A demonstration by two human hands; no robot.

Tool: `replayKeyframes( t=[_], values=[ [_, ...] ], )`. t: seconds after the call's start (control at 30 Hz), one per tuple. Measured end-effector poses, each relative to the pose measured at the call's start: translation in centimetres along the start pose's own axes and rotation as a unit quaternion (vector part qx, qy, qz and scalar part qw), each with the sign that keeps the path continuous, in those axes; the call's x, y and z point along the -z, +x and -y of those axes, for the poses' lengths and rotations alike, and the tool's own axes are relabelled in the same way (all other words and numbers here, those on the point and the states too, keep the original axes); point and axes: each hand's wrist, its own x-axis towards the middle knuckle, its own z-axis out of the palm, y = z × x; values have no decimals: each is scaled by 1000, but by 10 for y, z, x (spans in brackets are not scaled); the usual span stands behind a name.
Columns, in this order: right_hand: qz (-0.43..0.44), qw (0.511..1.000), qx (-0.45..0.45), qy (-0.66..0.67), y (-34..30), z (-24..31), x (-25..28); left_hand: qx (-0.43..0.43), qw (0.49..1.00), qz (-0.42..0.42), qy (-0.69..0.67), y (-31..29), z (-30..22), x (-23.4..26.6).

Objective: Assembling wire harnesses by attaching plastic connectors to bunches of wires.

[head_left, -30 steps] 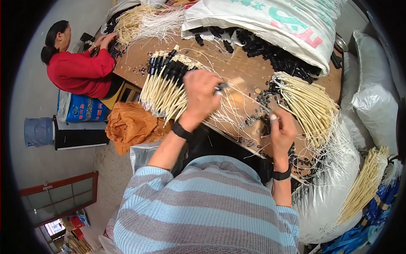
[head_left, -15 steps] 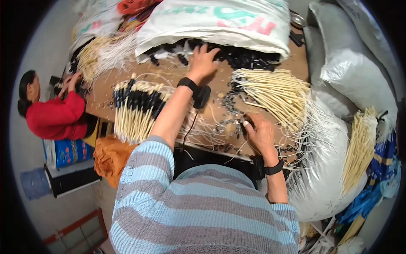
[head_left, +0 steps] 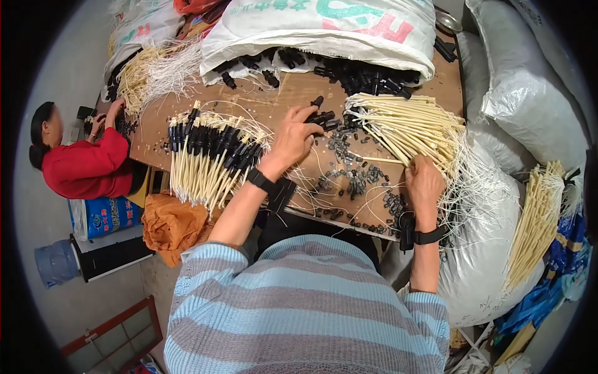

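Observation:
My left hand (head_left: 291,142) is over the middle of the table, its fingers curled at a small cluster of black plastic fittings (head_left: 321,118). Some of those fittings stick out past the fingertips. At the near edge of a fanned pile of cream-coloured tubes (head_left: 405,121), my right hand (head_left: 426,182) has its fingertips pinched at the end of one tube (head_left: 379,160) that lies apart from the pile. Small dark metallic pieces (head_left: 356,181) are scattered between my hands. Left of my left arm lies a bundle of tubes with black fittings (head_left: 208,149) on them.
A white woven sack (head_left: 317,31) at the back spills black fittings (head_left: 374,81). Big silver-grey sacks (head_left: 529,93) crowd the right side, with another tube bundle (head_left: 534,218) leaning there. White wires (head_left: 476,181) trail off the table. A person in red (head_left: 84,162) works at the far left.
My left hand has come back from the sack's mouth toward me, with black fittings at its fingers. My right hand has moved right, from the small metallic pieces to the tube pile.

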Motion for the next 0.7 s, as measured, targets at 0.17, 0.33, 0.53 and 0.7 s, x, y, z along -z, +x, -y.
replayKeyframes(
  t=[0.17, 0.33, 0.53, 0.7],
  values=[
    [0, 1000, 9, -17, -3, 3, 4, 30, 996, -22, -81, 7, -24, -11],
    [-92, 985, 120, 79, -5, 27, 28, 100, 995, -4, 19, 12, -14, -29],
    [-43, 953, 232, 190, -23, 61, 38, 260, 915, -17, -307, 1, -18, -11],
    [20, 963, 104, 248, -32, 63, 15, 331, 768, -18, -549, -15, -36, 6]
  ],
)
